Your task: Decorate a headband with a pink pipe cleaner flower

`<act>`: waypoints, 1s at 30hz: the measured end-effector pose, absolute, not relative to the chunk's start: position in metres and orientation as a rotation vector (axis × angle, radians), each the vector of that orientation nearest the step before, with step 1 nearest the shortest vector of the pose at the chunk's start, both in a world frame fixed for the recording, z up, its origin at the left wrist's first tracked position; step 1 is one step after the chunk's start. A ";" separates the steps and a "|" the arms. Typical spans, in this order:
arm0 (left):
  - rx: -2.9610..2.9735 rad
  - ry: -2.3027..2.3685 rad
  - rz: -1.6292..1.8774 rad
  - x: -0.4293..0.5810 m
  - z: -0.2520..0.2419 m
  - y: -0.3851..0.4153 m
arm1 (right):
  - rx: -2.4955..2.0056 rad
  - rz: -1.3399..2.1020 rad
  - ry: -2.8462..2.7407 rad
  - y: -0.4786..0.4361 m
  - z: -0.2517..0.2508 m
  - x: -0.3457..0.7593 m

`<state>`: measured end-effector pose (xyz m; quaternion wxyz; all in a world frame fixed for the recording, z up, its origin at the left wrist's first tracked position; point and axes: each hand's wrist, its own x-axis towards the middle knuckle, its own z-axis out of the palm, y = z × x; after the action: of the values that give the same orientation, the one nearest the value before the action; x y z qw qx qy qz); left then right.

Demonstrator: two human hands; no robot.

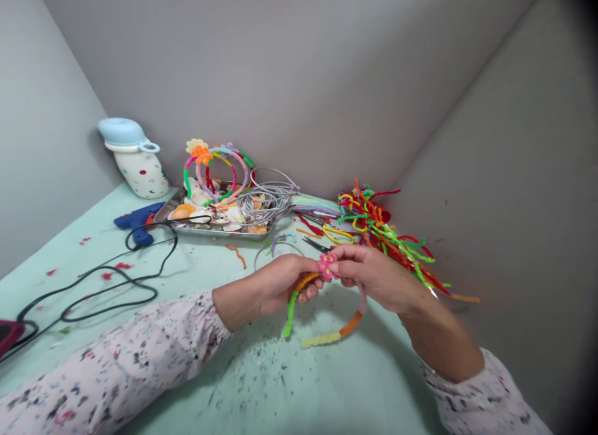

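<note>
A curved headband wrapped in pipe cleaner hangs between my hands, its ends pointing down. Its sections run green, orange, pale pink, orange and pale yellow. At its top sits a small pink flower with yellow spots. My left hand is closed around the orange part beside the flower. With thumb and forefinger, my right hand pinches the flower's right side. Part of the band is hidden behind my fingers. Just beyond my hands lie black-bladed scissors.
A metal tray holds scraps, finished flower headbands and coiled wire. Left of it are a blue glue gun, its black cord and a white bottle. Loose pipe cleaners pile up at the right.
</note>
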<state>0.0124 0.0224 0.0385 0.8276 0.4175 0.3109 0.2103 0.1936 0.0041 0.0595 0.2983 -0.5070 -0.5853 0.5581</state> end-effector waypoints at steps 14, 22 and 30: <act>0.872 0.656 0.507 0.012 0.037 0.024 | -1.381 1.482 -1.568 0.004 0.059 0.193; 0.888 0.685 0.445 0.009 0.035 0.027 | -1.366 1.497 -1.536 0.005 0.057 0.194; 0.811 0.695 0.375 0.008 0.036 0.031 | -1.389 1.495 -1.551 0.005 0.058 0.191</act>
<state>0.0085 0.0313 0.0356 0.8442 0.3840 0.3291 0.1778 0.1906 0.0054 0.0583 0.2850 -0.5194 -0.5800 0.5591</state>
